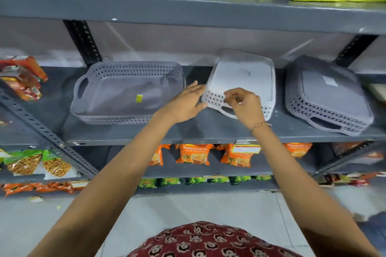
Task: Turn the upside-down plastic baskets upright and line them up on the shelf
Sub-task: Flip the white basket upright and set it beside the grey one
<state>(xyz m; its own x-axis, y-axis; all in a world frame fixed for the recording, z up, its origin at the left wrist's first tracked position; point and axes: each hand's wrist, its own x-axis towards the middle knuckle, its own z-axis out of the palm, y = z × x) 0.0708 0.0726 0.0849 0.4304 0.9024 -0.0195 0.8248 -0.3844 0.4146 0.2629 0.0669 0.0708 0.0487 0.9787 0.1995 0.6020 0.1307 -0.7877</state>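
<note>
Head view: three plastic baskets are seen on the grey shelf. The left basket is already standing the right way up, with its open side on top, so it is judged to be done. The white basket in the middle is still bottom-up, and it is tipped, with its near edge low and its flat bottom leaning up toward the back. It is held that way because it is probably being turned over. The holey front wall is pinched by the fingers of the right hand, just above the handle hole, so the basket can be rolled. The left hand is laid flat against the basket's left corner with its fingers straight and close together, most likely to steady it and stop it sliding into the left basket. The right basket is still upside down, well apart from both hands, and it is left for later.
</note>
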